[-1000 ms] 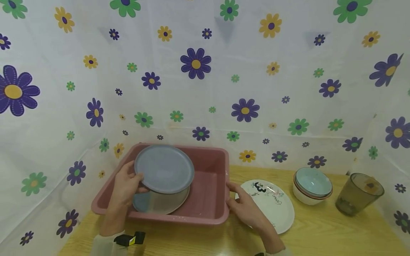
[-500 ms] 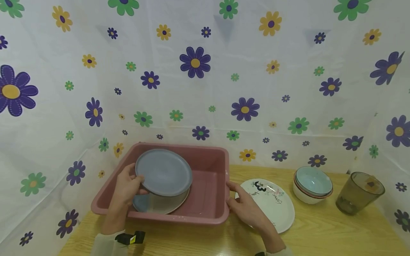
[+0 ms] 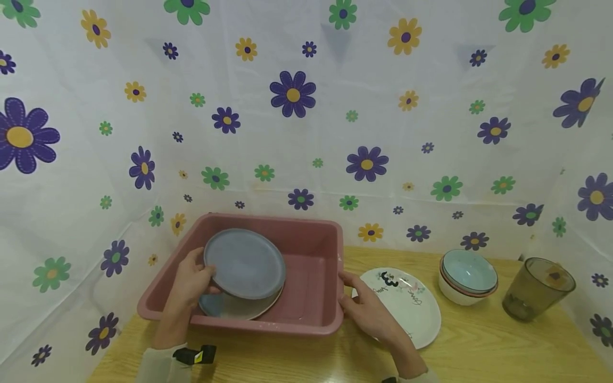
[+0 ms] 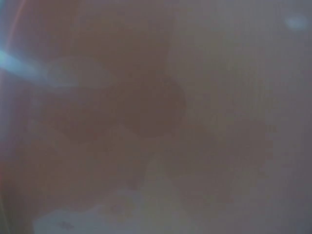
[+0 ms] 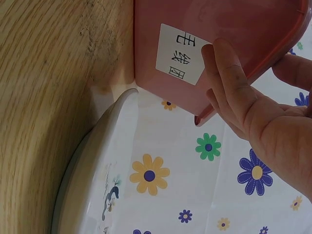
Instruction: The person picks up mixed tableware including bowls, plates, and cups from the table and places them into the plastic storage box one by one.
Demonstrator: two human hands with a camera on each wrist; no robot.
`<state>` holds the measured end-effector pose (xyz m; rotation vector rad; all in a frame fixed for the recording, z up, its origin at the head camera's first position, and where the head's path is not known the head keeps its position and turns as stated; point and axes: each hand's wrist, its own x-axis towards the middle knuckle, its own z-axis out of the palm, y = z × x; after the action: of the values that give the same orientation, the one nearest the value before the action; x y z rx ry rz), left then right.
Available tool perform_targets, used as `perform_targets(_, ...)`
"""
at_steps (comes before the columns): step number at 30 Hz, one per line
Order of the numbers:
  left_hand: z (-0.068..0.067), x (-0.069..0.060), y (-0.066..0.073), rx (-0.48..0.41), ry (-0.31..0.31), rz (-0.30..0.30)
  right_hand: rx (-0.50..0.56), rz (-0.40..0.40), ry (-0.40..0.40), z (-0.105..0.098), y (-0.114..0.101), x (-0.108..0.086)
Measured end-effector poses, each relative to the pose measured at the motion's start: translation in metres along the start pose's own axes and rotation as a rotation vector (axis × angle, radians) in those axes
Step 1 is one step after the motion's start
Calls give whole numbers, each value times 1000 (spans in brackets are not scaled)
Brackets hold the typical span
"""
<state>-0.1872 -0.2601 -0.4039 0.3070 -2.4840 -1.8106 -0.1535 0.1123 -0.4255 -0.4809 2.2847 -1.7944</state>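
Note:
My left hand (image 3: pixel 190 279) pinches a round blue-grey plate (image 3: pixel 245 263) by its left edge. The plate is tilted and held inside the pink plastic basin (image 3: pixel 313 327). Beneath it, partly covered, another plate with blue and pale areas (image 3: pixel 239 308) lies on the basin floor. Whether the two plates touch is unclear. My right hand (image 3: pixel 369 308) holds the basin's right side. In the right wrist view its fingers (image 5: pixel 231 80) lie against the outer wall by a white label (image 5: pixel 180 54) and the thumb is at the rim. The left wrist view is too hazy to read.
Right of the basin, a white patterned plate (image 3: pixel 407 314) lies on the wooden table (image 3: pixel 479 346), partly behind my right forearm. Further right are stacked bowls (image 3: pixel 466 276) and a brownish transparent cup (image 3: pixel 536 290). A flowered white sheet (image 3: pixel 325 127) hangs behind and at both sides.
The blue-grey plate and my left hand have moved slightly down in the view, covering more of the plate beneath. My right hand has stayed at the basin's side.

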Motion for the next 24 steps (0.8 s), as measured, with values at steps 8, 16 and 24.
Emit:
perform_targets(8, 1, 0, -3, -3, 1, 8, -5, -4, -2, -1, -1, -1)
perform_targets(16, 0, -1, -5, 21, -14, 15, 5, -7, -13, -1, -2, -1)
perform_targets(24, -4, 0, -7, 137, -86, 39, 18, 1, -10, -1, -2, -1)
